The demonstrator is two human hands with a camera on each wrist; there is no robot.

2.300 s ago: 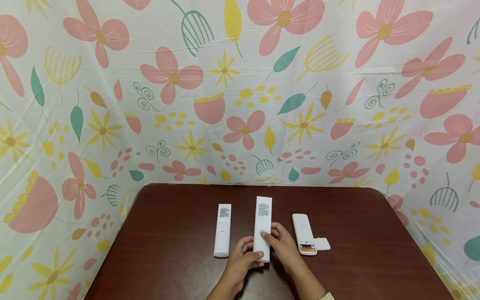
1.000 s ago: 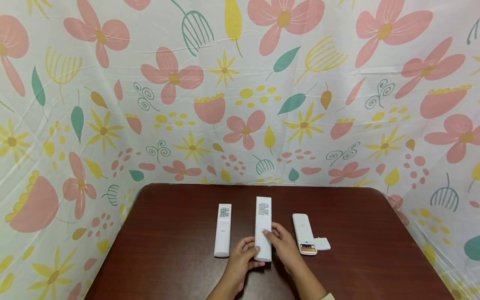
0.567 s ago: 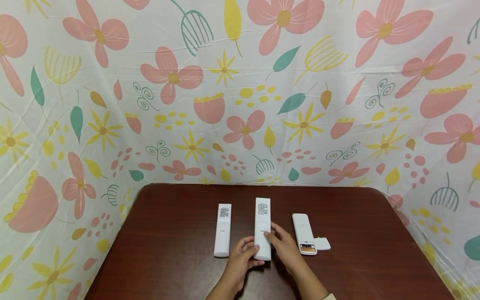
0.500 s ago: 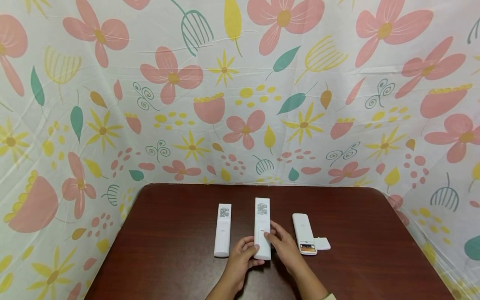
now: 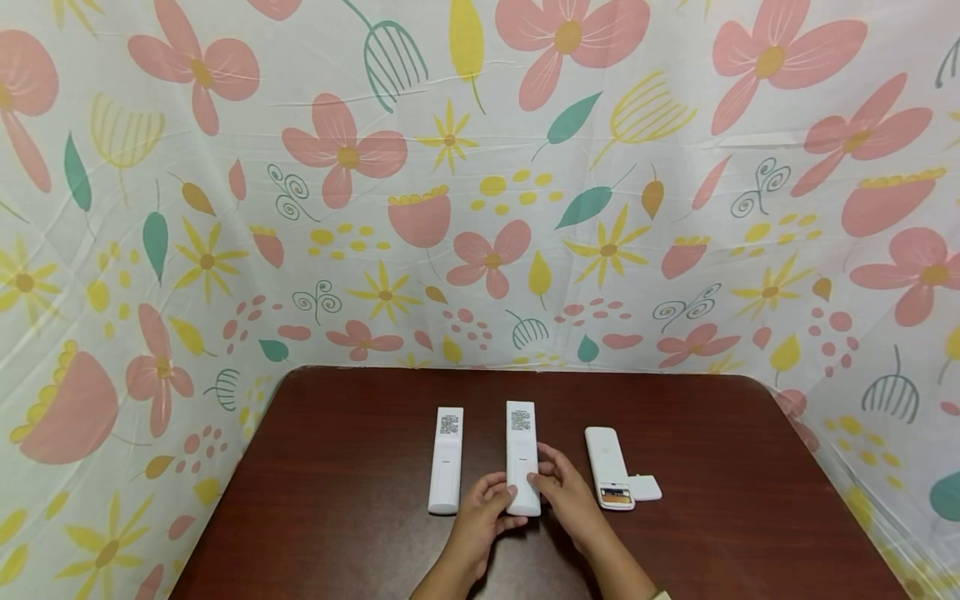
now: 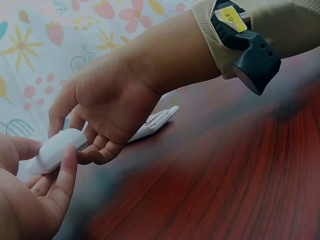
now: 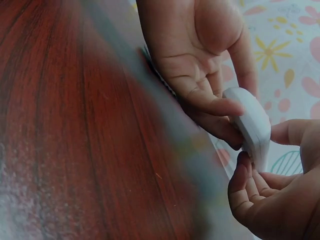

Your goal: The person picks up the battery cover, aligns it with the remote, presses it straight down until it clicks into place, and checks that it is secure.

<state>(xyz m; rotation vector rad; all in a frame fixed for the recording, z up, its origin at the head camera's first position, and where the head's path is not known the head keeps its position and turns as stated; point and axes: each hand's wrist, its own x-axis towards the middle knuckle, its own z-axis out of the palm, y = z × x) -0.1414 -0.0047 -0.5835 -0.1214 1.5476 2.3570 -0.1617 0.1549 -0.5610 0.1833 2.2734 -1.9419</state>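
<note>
A white remote control, back side up with a printed label at its far end, is held between both hands in the head view. My left hand grips its near left side, thumb along the edge and fingers underneath. On the opposite side my right hand pinches it, the thumb at the edge of the back cover. The left wrist view shows the rounded near end of the remote between the hands. From the right wrist view, the fingertips of both hands touch the remote.
Another white remote lies back up to the left. At right rests a third remote, its battery compartment uncovered, with a small white cover beside it. The dark wooden table meets a flowered cloth behind.
The held remote has come slightly nearer and to the left. The right thumb has shifted from the middle of its back to the right edge; the left thumb has moved to the left edge.
</note>
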